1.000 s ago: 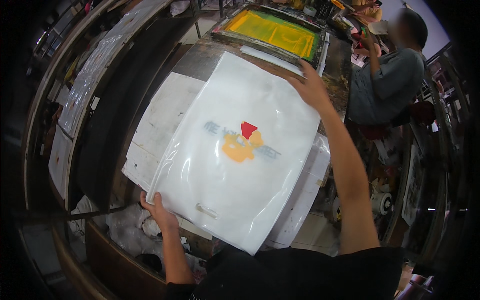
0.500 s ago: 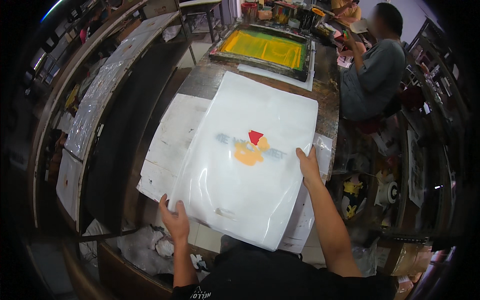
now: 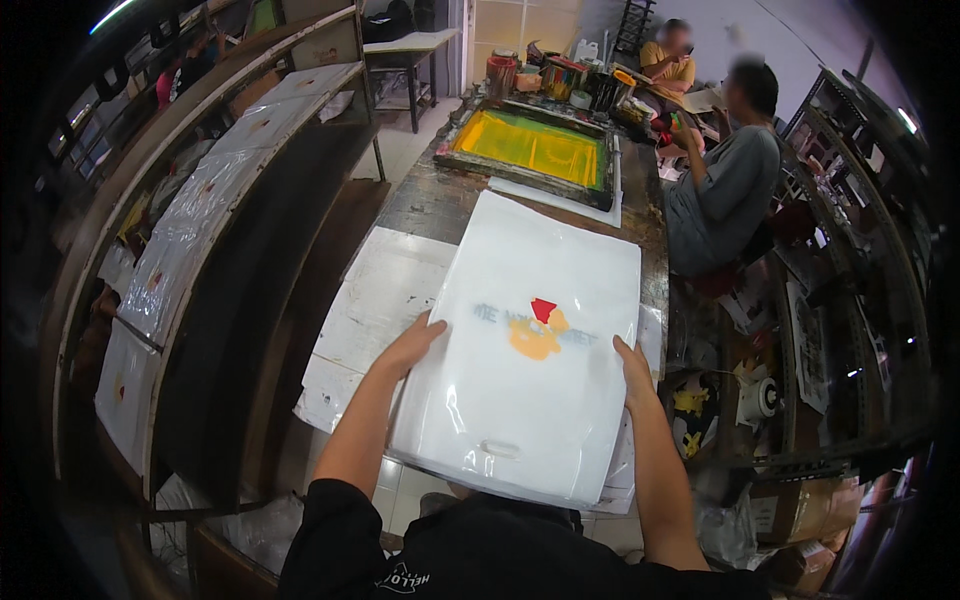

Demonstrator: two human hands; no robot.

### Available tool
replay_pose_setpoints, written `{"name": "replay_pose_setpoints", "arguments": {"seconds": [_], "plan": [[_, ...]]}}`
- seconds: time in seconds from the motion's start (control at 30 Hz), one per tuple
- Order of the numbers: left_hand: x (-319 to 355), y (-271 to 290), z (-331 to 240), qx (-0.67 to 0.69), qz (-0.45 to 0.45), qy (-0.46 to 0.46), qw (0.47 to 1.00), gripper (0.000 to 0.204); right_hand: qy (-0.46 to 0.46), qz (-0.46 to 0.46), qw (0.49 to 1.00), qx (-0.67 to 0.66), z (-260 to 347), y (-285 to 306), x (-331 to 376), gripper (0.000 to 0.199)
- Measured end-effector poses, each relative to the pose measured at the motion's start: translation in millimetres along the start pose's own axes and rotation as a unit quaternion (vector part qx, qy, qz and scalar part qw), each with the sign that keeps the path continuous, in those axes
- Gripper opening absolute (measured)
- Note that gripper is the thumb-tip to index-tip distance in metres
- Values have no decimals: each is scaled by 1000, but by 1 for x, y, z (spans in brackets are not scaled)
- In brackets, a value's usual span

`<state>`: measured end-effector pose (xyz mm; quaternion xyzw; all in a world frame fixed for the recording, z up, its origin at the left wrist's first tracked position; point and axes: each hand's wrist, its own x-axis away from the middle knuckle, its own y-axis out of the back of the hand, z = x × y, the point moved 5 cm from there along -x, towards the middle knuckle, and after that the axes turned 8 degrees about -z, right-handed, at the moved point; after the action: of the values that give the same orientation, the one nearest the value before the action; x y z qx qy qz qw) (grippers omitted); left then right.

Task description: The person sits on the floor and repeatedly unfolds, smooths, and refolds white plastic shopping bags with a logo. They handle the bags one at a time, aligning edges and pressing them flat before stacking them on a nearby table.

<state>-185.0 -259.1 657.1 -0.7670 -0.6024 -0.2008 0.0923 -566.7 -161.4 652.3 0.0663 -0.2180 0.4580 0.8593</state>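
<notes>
Left hand [image 3: 411, 345] has moved up the white bag stack [image 3: 522, 390], opposite the right hand [image 3: 635, 373]; with fingers half-curled at its edges, hold undeterminable, uneven pressure could skew it.

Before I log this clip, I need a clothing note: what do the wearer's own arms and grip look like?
Both forearms are bare below short, plain black sleeves. The left grip and right grip are bare hands, with no gloves; no watch or bracelet shows. The shirt is black too, with a small white print.
</notes>
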Motion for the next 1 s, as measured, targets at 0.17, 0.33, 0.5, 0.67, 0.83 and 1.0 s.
{"name": "replay_pose_setpoints", "arguments": {"seconds": [0.17, 0.33, 0.5, 0.67, 0.83, 1.0], "plan": [[-7, -9, 6, 26, 10, -3, 1000, 65, -4, -19, 999, 32, 10, -3, 0, 61], [-8, -6, 8, 58, 18, 11, 998, 67, 33, 3, 998, 56, -1, -1, -16, 58], [-19, -5, 15, 8, -30, -40, 999, 64, 77, 15, 995, 67, -19, 19, -36, 61], [-46, -12, 29, -19, 33, -88, 995, 61, 166, 5, 979, 121, -31, 41, -69, 53], [-87, 5, 88, -76, -45, -90, 992, 80, 181, -31, 961, 207, -13, 6, -59, 51], [26, 53, 34, -23, -120, -100, 988, 82, 363, -154, 884, 250, 58, 9, -25, 50]]}}
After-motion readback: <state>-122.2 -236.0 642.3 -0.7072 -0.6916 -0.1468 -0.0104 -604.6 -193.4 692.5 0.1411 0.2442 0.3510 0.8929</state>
